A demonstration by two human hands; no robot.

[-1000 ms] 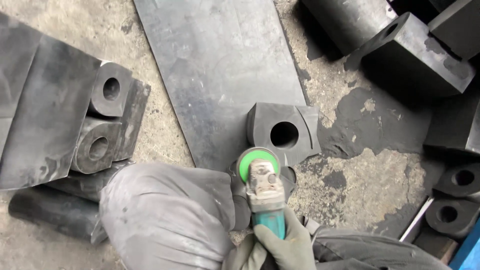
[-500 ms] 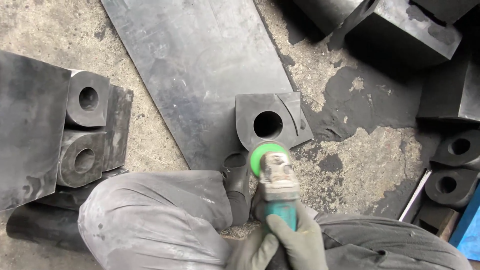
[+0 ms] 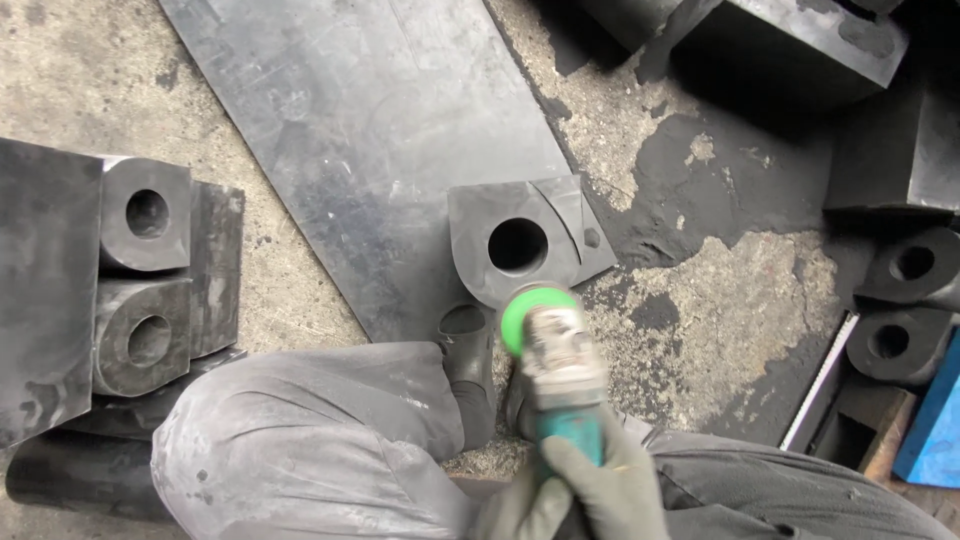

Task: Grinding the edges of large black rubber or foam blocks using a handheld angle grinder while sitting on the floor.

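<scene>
A gloved hand point(image 3: 600, 490) is wrapping its fingers tight around the teal grinder point(image 3: 560, 375), its green-rimmed head hanging just over the near edge of the black block with a round hole point(image 3: 520, 245). Which hand it is, I cannot tell. Ahead lies a dark sheet point(image 3: 360, 150); bare concrete point(image 3: 720, 300) is opening rightward.

A single head camera looks straight down, close over the gloved hand point(image 3: 585, 490) on the grinder point(image 3: 560, 375); the floor point(image 3: 720, 310) spreads beyond it.
</scene>
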